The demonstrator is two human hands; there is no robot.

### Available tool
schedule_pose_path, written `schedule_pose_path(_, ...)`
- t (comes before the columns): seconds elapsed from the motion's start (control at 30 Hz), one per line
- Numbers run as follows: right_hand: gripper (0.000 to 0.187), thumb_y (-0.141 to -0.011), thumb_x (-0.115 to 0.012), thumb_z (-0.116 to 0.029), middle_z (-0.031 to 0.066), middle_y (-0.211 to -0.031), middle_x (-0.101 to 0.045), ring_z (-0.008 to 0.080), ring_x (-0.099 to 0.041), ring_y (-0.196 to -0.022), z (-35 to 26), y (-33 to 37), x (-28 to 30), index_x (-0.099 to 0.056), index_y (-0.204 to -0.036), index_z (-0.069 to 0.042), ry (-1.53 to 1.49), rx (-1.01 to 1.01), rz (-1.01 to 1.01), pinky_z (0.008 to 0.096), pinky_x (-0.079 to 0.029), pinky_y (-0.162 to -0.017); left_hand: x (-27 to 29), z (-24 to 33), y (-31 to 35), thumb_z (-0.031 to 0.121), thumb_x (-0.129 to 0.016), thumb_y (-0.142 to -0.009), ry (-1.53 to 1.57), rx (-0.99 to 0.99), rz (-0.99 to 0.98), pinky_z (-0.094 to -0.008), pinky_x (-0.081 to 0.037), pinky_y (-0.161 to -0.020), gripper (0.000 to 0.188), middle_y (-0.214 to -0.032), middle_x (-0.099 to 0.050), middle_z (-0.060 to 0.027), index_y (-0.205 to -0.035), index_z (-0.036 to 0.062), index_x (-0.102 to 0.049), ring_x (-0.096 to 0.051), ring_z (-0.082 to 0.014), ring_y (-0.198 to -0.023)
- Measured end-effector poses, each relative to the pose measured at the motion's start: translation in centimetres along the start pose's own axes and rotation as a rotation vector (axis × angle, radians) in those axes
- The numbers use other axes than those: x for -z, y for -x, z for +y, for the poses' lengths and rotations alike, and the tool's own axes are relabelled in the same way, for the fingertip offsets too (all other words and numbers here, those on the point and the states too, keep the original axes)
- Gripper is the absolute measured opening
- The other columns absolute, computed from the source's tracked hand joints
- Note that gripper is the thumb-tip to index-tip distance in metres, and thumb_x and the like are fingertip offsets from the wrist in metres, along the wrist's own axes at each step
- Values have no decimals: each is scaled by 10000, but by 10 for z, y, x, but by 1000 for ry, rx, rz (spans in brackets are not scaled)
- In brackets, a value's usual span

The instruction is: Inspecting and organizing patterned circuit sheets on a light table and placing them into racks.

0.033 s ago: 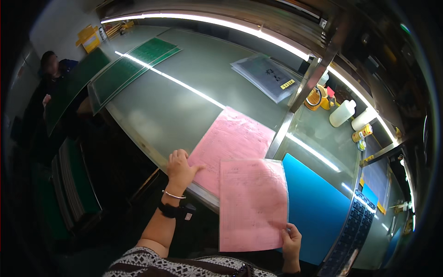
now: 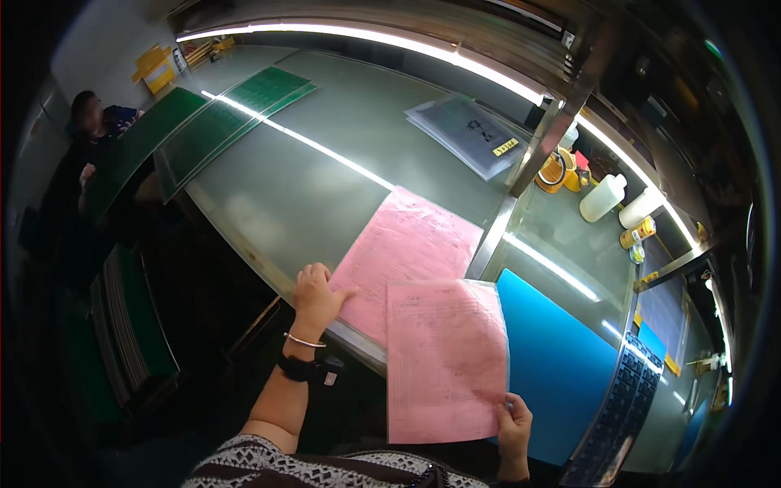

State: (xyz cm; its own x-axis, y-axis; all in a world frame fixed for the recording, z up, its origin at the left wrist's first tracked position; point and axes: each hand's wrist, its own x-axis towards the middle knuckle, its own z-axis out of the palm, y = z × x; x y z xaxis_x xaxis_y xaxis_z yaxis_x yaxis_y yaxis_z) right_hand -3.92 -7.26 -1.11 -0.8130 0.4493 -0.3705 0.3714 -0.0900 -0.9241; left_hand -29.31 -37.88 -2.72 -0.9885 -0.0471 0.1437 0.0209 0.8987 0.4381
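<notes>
My left hand [image 2: 318, 294] rests at the table's front edge, fingers and thumb apart, touching the left side of a pink paper sheet [image 2: 411, 232] lying on the table. The sheet looks wrinkled and glossy, as if in a clear sleeve. My right hand [image 2: 513, 424] pinches the lower right edge of a second pink paper sheet [image 2: 446, 366] in a clear sleeve, with faint ruled lines on it. This held sheet overlaps the lying one and hangs partly over the table's front edge. Behind its right side is a blue board [image 2: 549, 366].
Green panels [image 2: 236, 122] lie at the far left, where another person [image 2: 96, 122] holds a green panel [image 2: 146, 146]. Clear film sheets [image 2: 464, 134] lie at the back. A metal post [image 2: 533, 167] rises beside white bottles [image 2: 604, 198]. A dark patterned panel [image 2: 622, 398] stands right of the blue board.
The other person's green panel has shifted slightly up and to the right. My hands and the pink sheets hold nearly the same places.
</notes>
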Motion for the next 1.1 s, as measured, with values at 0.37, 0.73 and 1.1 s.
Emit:
schedule_pose_path(0.37,185,-899,-475,32,74,-916,-636,96,-586,-807,26,5,40,-556,-1065,23,-155,111,188,217,-460,-729,28,-30,43,131,-643,-841,638,182,-101,-282,-429,-576,193,-665,-603,-69,-883,-56,-620,-524,-114,-609)
schedule_pose_path(0.73,186,-907,-462,27,66,-942,-616,101,-577,-827,30,8,44,-542,-1075,23,-109,42,200,219,-457,-752,32,-54,97,94,-599,-900,1191,459,-171,-190,-454,-706,168,-865,-650,5,-1012,-21,-647,-553,-39,-751)
schedule_pose_path(1.1,188,-910,-458,28,70,-965,-621,105,-581,-854,33,12,42,-545,-1076,15,-135,63,185,230,-461,-774,30,-52,98,90,-597,-900,1212,421,-185,-194,-463,-731,173,-889,-668,-18,-1025,-18,-646,-577,-53,-772)
